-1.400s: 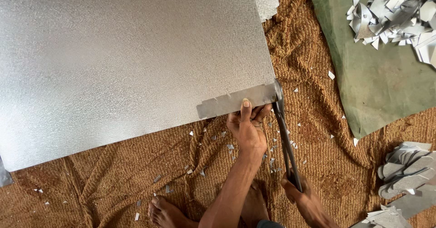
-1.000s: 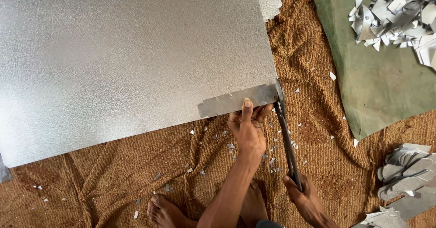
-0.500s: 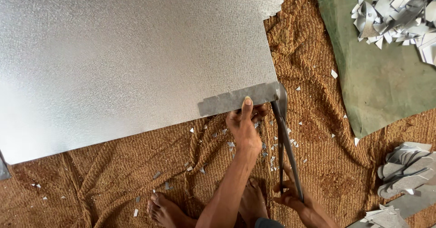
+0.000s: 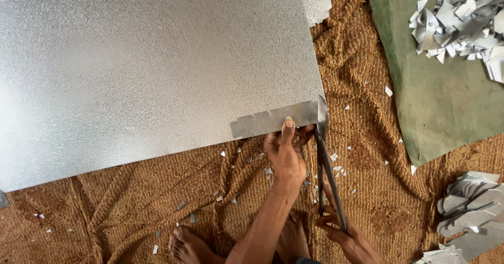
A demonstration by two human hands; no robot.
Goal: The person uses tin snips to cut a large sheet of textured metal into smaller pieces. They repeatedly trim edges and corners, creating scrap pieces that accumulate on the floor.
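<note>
- Head view: a large metal sheet [image 4: 152, 69] with a dull speckled finish is lying flat across the upper left and middle of the frame, on brown coir matting [image 4: 362, 153] that is covering the floor.
- A narrow metal strip [image 4: 273, 121] is running along the sheet's lower right edge, from just left of centre to the sheet's corner, with small notches showing on its upper side.
- The left hand [image 4: 286, 151] is lying just below centre, its fingers spread and one fingertip pressing down on the strip; its grip is open, flat against the metal rather than wrapped round anything.
- The right hand [image 4: 344, 232] is sitting at the lower right of centre, its grip closed round the long dark handles of the tin snips [image 4: 326, 169].
- The snips are reaching up from that hand to the sheet's lower right corner, where their head is meeting the end of the strip, just right of the left hand.
- Small metal chips [image 4: 247, 159] are lying scattered on the matting below the sheet and around the left hand.
- A bare foot [image 4: 186, 245] is resting on the matting at the bottom edge, left of the forearm.
- A green cloth [image 4: 436, 96] is lying at the upper right, carrying a heap of pale offcuts [image 4: 462, 17] in the corner.
- A stack of curved grey pieces [image 4: 472, 201] is sitting at the lower right edge.
</note>
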